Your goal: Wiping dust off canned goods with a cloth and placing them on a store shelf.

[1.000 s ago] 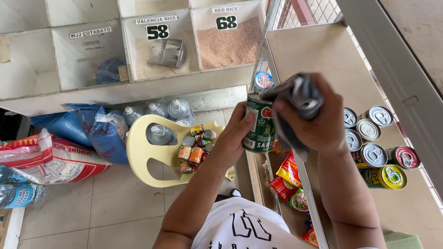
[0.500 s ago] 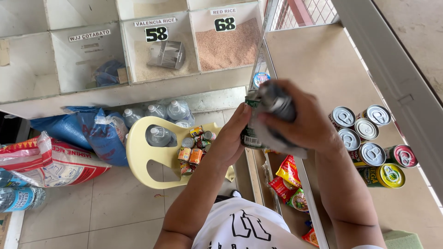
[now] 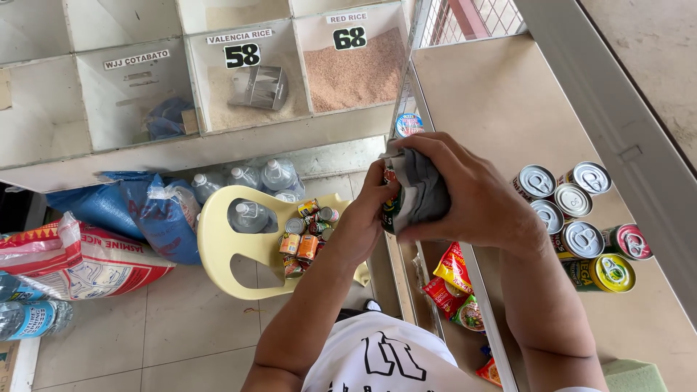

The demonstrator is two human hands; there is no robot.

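Across the upper left of the frame runs a white compartmented rice bin (image 3: 109, 156), one cell holding reddish-brown grain (image 3: 356, 72) and the next a metal scoop (image 3: 260, 87); the tan counter (image 3: 501, 109) fills the right side. Below the bin, at lower left, lie a blue sack (image 3: 138, 207) and a red-and-white rice bag (image 3: 72, 258), with clear water bottles (image 3: 250, 178) just beside a pale yellow plastic chair (image 3: 225, 254) whose seat carries a heap of small tins (image 3: 305, 236). At right centre a cluster of pull-tab cans (image 3: 573, 214) stands on the counter, and red snack packets (image 3: 454, 283) sit lower, under the counter edge. In the middle of the frame the green-labelled can (image 3: 390, 207) is held upright in the air, between the two hands. It looks rigid and fairly weighty for its size, with smooth, likely slippery metal walls, so the cylinder's side is the sensible place to hold it. The left hand (image 3: 363, 225) does that, fingers curled round the can's wall. The right hand (image 3: 475, 196) is closed over a soft, limp grey cloth (image 3: 423, 189), pressing it against the can's top and upper side, fingers clamped down over the fabric.
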